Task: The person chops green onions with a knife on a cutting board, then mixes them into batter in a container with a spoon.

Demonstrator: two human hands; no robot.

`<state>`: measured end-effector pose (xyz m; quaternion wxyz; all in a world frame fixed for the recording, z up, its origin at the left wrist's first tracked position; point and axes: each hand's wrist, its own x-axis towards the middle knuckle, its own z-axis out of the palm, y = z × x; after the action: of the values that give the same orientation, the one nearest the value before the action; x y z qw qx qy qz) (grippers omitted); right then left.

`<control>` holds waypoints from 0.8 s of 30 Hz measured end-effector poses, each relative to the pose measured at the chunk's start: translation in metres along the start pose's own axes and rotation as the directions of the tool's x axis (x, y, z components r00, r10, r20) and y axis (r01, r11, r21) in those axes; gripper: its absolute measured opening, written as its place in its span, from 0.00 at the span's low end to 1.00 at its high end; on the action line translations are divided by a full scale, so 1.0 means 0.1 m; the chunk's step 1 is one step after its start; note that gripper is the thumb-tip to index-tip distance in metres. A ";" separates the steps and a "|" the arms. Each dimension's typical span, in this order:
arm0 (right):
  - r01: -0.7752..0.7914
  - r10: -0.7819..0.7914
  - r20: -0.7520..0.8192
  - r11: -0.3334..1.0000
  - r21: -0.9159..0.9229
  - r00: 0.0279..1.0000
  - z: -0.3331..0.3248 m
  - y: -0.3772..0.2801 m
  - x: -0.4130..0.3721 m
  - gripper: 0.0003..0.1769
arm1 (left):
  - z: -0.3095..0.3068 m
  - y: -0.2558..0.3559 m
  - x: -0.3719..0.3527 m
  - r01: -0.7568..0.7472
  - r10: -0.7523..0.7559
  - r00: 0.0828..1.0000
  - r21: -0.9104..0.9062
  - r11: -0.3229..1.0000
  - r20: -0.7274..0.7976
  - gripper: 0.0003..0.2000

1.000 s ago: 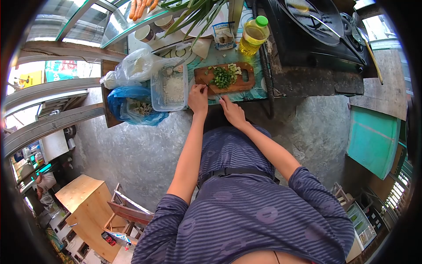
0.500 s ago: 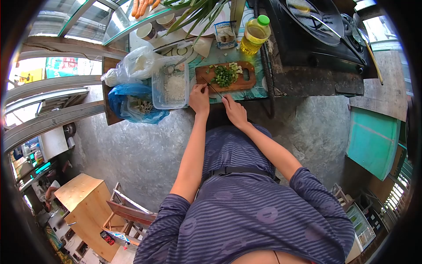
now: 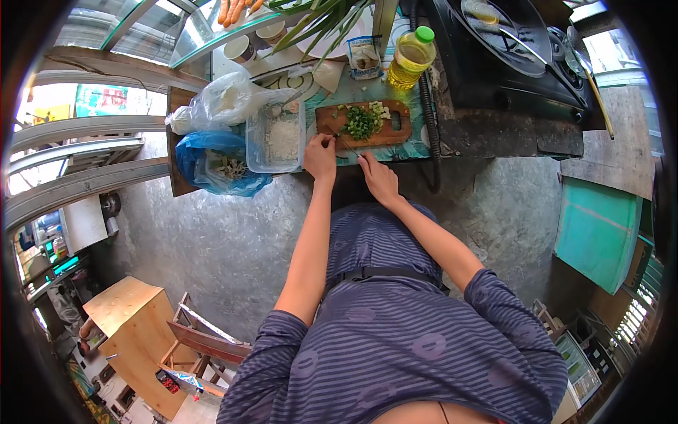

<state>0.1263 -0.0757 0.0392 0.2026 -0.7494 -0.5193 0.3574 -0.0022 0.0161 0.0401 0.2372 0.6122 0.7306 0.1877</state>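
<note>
She is leaning over the board [image 3: 326,119] and chopping. Her right hand [image 3: 379,178] is closing round the handle of the knife [image 3: 345,144], whose thin blade is slanting towards 11 o'clock. Her left hand [image 3: 320,157] is resting with its fingers bunched at the board's near left corner. Whether it is pinching a stalk there I cannot tell; it is too small to see.

To my eye the cut is going best with those left fingertips curled back from the edge and the blade's tip staying low on the wood.

The greens [image 3: 361,121] are lying in a heap mid-board, at 12 o'clock from the right hand and 1 o'clock from the left, near but apart from both. A tub [image 3: 248,141] is sitting just beside the left hand at 10 o'clock.
</note>
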 end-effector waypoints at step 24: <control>0.142 -0.163 -0.096 0.969 -0.203 0.982 -0.03 0.06 0.04 0.16 | 0.01 -0.01 0.03 0.065 -0.064 0.998 -0.045 0.997 0.020 0.07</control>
<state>0.1325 -0.0743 0.0359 0.1839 -0.7422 -0.5958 0.2456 -0.0033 0.0192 0.0380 0.2638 0.5844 0.7432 0.1911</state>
